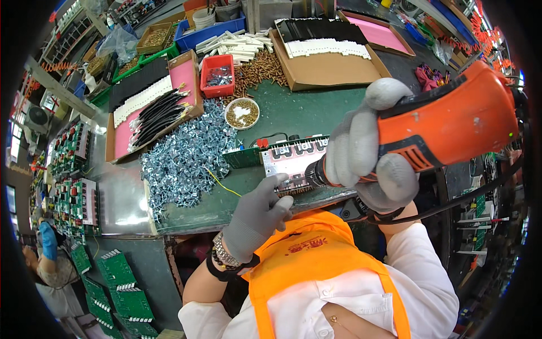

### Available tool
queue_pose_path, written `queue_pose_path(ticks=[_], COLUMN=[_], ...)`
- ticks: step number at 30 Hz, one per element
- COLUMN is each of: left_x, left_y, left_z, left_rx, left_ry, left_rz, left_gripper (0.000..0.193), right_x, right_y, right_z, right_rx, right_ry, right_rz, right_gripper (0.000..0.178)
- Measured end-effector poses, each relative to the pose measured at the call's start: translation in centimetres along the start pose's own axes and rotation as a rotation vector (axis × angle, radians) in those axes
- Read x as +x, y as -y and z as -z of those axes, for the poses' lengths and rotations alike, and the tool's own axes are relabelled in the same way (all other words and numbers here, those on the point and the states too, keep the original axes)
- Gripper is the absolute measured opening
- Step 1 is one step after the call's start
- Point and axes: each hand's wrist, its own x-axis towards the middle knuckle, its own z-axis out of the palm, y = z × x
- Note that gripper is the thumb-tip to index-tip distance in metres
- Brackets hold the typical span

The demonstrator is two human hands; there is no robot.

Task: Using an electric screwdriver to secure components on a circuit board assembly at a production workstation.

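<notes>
Orange-and-black plastic power driver [451,124] is filling the grey-gloved right hand [355,147], fingers wrapped around, apparently angling toward the pale rectangular plate [291,164] on the green-topped bench [276,107]; the half-open grey-gloved left hand [261,217], gripping nothing visible, is perhaps steadying it.

This is an electronics assembly workshop, apparently a factory floor. A green-topped workbench [282,105] carries small parts in bulk: a heap of bright metal clips [180,161] at nine o'clock, brass-coloured fasteners [262,70] at twelve, a cardboard tray [333,76] of black and white pieces at one. Farther out at nine, circuit boards fitted with components [73,203] stand in rows; green boards [118,271] lie at eight. An orange power driver [468,116] is between two and three, coiled orange hoses [480,28] hang at two, and another person [53,268] is at eight, near the rim.
</notes>
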Motion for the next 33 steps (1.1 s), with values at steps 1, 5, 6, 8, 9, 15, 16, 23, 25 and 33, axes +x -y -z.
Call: queue_pose_path(ticks=[1,5,6,8,9,15,16,23,25,33], left_x=[0.2,-0.4,-0.4,-0.3,-0.2,0.7,0.9,1.4,1.4,1.5], left_y=[0.3,2.5,3.1,4.3,4.9,6.6,6.7,6.6,6.5,6.6], left_z=[-0.1,-0.5,-0.5,-0.9,-1.4,-5.2,-5.4,-4.7,-4.7,-4.4], left_rx=[0.049,0.591,0.590,0.989,0.997,1.158,1.151,1.221,1.189,1.139], left_ry=[-0.057,-0.356,-0.357,-0.586,-0.574,-0.723,-0.725,-0.676,-0.708,-0.687], left_rz=[-0.104,-0.472,-0.470,-0.891,-0.876,-0.651,-0.652,-0.708,-0.732,-0.726], left_gripper=[0.040,0.038,0.038,0.038,0.038,0.049,0.049,0.030,0.030,0.030], right_x=[0.0,-0.5,-0.7,-0.6,-0.6,0.1,0.3,1.6,2.2,3.2], right_y=[-0.1,-0.6,-0.7,-0.9,-1.0,-0.9,-1.0,-2.8,-2.7,-3.9], right_z=[0.1,0.1,0.0,0.0,0.0,-0.7,-0.8,-2.4,-2.1,-2.2], right_rx=[-0.007,-0.020,-0.061,-0.053,-0.055,-0.051,-0.041,0.090,0.060,0.190], right_ry=[-0.001,-0.056,-0.077,-0.022,0.009,0.181,0.220,0.498,0.558,0.626], right_rz=[0.007,-0.075,-0.099,-0.099,-0.095,-0.029,-0.006,0.126,0.078,0.111], right_gripper=[0.064,0.058,0.058,0.056,0.055,0.054,0.054,0.056,0.058,0.070])
